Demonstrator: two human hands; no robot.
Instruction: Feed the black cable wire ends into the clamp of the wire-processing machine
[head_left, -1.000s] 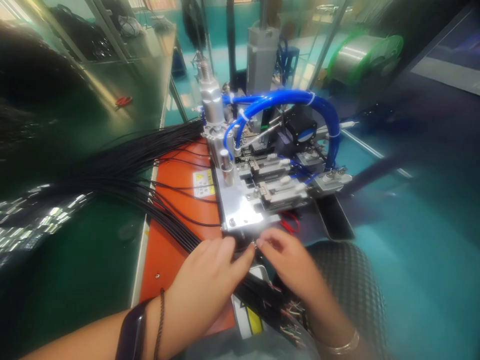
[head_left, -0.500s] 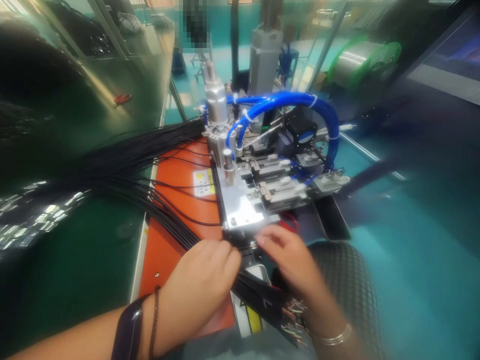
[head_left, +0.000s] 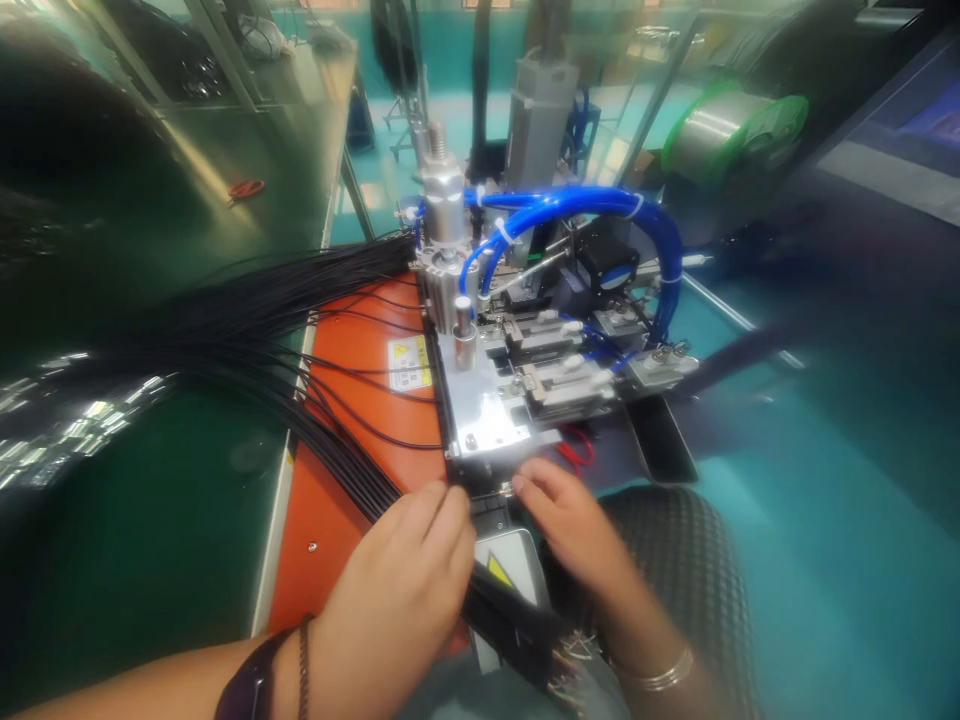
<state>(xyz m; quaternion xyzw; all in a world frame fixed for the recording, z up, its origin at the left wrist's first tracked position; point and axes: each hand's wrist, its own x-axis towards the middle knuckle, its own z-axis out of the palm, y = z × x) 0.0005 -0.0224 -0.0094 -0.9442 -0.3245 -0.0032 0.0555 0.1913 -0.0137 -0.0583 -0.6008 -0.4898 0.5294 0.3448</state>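
Observation:
My left hand [head_left: 412, 565] is closed over a bundle of black cables [head_left: 352, 470] in front of the machine. The bundle comes out beyond the hand, its stripped ends showing thin coloured wires [head_left: 570, 660]. Whether the fingertips also hold a single cable is hidden. At the near edge of the machine, my right hand [head_left: 574, 525] has thumb and index finger pinched together beside a small metal part; what is between them is too small to make out. Just beyond both hands lies the machine's bright metal plate [head_left: 487, 420].
Several thin black cables cross the orange tabletop [head_left: 330, 350] to the machine. Blue air tubes [head_left: 585, 200] arch over its clamps [head_left: 562, 385]. A black chute [head_left: 664, 440] slopes down at right, near a textured black seat [head_left: 690, 570]. A green-rimmed spool [head_left: 735, 130] stands behind.
My left hand has shifted slightly left and down, uncovering more of the yellow warning label. The right hand stays at the machine's edge, its fingertips drawn closer together.

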